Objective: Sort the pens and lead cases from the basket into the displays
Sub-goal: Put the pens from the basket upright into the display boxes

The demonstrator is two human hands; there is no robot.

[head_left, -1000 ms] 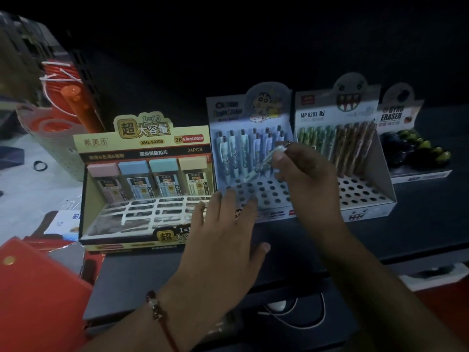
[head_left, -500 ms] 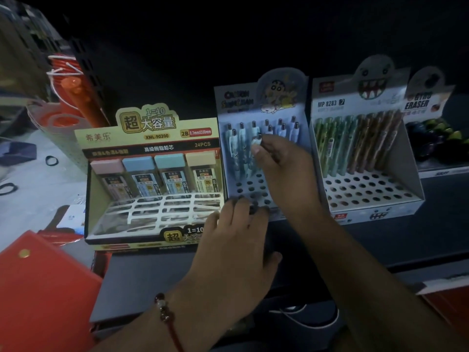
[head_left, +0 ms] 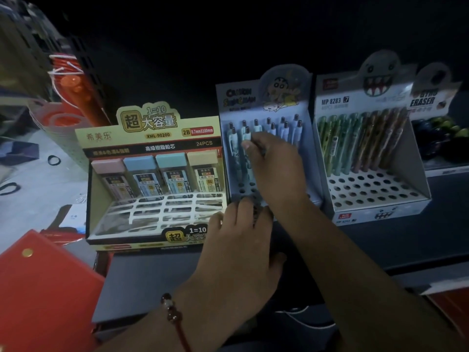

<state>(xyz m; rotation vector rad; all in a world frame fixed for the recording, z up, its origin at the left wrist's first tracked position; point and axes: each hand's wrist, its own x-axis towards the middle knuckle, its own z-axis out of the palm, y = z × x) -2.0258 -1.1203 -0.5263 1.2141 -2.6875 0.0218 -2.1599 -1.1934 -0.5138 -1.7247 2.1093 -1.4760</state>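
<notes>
A pale blue cartoon pen display [head_left: 264, 102] stands in the middle of the dark shelf, with several light blue pens upright in its back rows. My right hand [head_left: 275, 165] reaches into it and pinches one light blue pen [head_left: 245, 137] near its top, in the second row at the left. My left hand [head_left: 241, 250] lies flat with straight fingers against the display's front edge. To the left is a yellow lead case display [head_left: 149, 138] with a row of pastel-capped lead cases [head_left: 152, 174]. A white pen display [head_left: 365, 158] of green and brown pens stands to the right.
An eraser display [head_left: 436, 128] with dark round erasers sits at the far right. A perforated basket [head_left: 58, 128] with red items stands at the back left on a pale table. A red folder [head_left: 43, 290] lies at the bottom left. The dark shelf [head_left: 380, 240] runs in front.
My right hand has carried the pen from above the holes into the display's back left rows, where it now stands upright. My left hand stayed on the display's front edge.
</notes>
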